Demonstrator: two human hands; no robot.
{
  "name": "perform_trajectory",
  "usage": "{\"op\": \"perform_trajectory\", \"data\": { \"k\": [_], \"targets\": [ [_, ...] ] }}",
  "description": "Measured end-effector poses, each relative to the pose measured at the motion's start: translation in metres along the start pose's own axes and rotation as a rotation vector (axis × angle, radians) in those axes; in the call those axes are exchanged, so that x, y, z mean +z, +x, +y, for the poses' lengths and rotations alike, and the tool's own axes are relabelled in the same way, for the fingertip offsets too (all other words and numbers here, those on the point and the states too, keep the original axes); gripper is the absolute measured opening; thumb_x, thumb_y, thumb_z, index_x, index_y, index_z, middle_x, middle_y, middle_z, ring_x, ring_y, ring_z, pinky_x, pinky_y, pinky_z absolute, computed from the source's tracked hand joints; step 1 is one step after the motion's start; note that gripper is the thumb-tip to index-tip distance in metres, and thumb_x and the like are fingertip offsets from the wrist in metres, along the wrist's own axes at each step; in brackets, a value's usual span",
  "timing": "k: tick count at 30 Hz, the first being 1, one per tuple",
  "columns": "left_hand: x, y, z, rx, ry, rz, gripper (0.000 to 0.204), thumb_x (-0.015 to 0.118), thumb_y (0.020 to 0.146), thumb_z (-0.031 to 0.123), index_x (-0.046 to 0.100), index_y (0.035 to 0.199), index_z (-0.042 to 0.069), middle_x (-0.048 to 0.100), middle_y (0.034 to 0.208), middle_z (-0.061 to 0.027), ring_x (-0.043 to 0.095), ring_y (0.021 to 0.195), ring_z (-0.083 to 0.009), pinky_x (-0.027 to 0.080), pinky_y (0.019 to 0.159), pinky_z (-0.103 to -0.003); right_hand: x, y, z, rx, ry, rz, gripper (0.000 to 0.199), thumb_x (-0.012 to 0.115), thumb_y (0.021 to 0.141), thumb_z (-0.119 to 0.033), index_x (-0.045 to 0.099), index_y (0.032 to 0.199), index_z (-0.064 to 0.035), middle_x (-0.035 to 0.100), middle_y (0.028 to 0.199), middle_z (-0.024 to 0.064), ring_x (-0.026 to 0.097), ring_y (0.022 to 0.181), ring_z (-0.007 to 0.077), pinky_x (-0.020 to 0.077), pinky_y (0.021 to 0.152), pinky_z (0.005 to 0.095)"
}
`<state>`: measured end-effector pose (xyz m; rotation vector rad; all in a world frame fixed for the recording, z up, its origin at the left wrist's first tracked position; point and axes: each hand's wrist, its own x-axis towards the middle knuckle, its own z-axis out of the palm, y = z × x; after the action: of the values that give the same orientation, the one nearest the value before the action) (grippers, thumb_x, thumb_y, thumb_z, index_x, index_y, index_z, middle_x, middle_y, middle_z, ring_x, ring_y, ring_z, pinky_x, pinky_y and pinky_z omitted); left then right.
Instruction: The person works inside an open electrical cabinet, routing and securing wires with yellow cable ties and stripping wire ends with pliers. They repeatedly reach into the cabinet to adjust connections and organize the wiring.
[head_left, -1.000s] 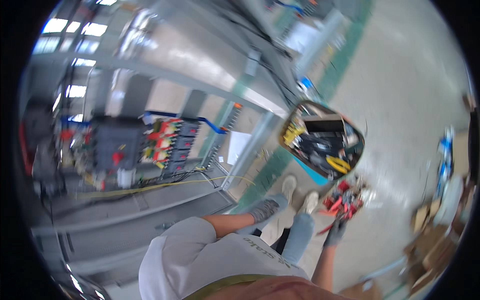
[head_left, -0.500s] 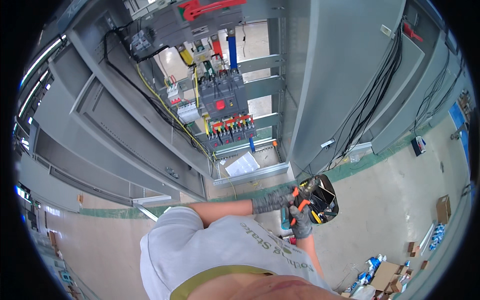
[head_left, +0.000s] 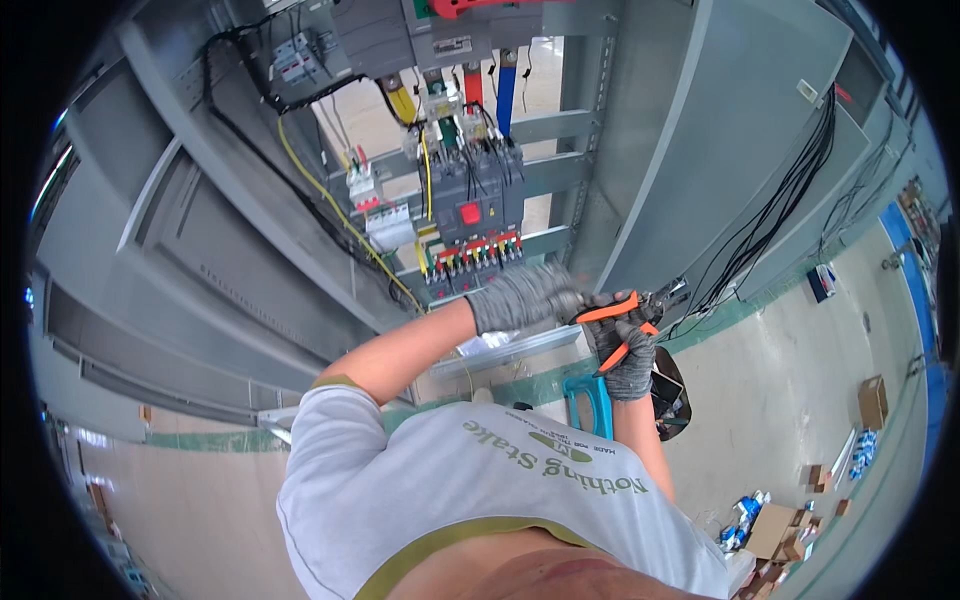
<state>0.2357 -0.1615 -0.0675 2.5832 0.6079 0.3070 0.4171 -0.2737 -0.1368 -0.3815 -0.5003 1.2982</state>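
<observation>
My right hand (head_left: 630, 372), in a grey knit glove, is closed around a pair of orange-handled pliers (head_left: 625, 305). Their handles stand apart, and the wide dark metal head points away to the right. In a matching glove, my left hand (head_left: 515, 298) reaches across from the left, its fingertips beside the end of the upper handle. Motion blurs those fingers, so whether they touch the handle is unclear. Both hands are in front of the lower edge of an open grey electrical cabinet (head_left: 510, 350). Behind them, a dark breaker with a red button (head_left: 470, 213) is mounted inside.
A black tool bag (head_left: 678, 400) stands on the floor by my right forearm, partly hidden. Near it is a teal frame-shaped object (head_left: 598, 405). Loose black cables (head_left: 775, 220) hang down the right cabinet panel. Cardboard boxes (head_left: 775, 528) lie at the lower right.
Both hands have risen from over the tool bag toward the cabinet, and the pliers have come up with the right hand. My left hand has drawn apart from the right. The view has shifted.
</observation>
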Motion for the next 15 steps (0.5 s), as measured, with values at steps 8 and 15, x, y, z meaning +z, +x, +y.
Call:
{"op": "perform_trajectory", "data": {
  "k": [8,15],
  "targets": [
    [-0.147,0.046,-0.081,0.019,0.697,0.348,0.028,0.055,0.085,0.020,0.062,0.107,0.004,0.059,0.112,-0.0140,0.057,0.103,-0.0295,0.045,0.092,-0.039,-0.002,0.107,0.039,-0.052,-0.412,-0.020,0.035,0.065,0.078,-0.012,0.052,0.110,-0.0024,0.056,0.083,0.0084,0.057,0.080,0.0227,0.0504,0.077,0.0397],
    [-0.188,0.099,-0.136,-0.124,1.120,0.150,0.030,0.055,0.080,0.015,0.064,0.106,0.004,0.059,0.118,-0.0117,0.053,0.113,-0.0263,0.042,0.097,-0.038,0.030,0.234,0.031,-0.036,-0.533,-0.024,0.028,0.060,0.086,-0.011,0.055,0.112,-0.0020,0.062,0.089,0.0085,0.060,0.076,0.0162,0.0502,0.066,0.0285]
  ]
}}
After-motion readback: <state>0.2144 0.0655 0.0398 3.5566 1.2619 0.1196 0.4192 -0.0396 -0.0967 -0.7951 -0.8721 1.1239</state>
